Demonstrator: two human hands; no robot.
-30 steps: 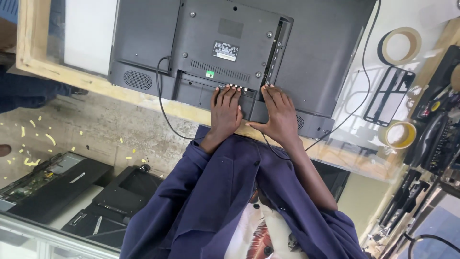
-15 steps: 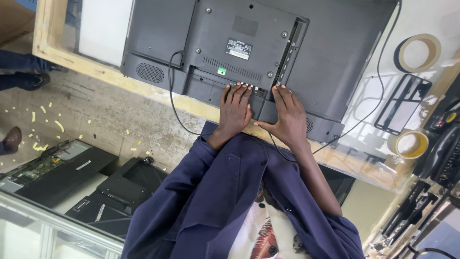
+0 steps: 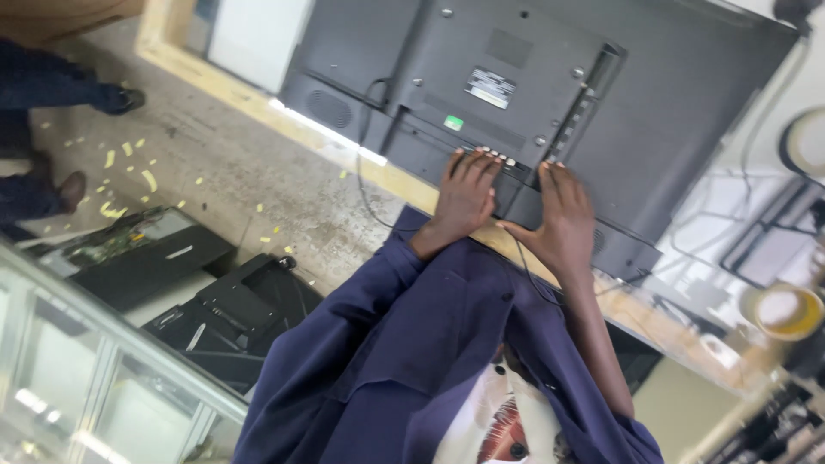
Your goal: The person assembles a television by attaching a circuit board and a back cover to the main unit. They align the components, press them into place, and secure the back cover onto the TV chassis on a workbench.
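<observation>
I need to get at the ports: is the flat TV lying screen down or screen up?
Screen down: the TV's dark rear cover, screws and label face the camera.

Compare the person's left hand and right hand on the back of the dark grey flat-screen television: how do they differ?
The left hand keeps its fingers close together; the right hand spreads its thumb sideways. The navy sleeve reaches the left hand's wrist; the right hand's forearm is bare. Both lie palm-down on the television back.
</observation>
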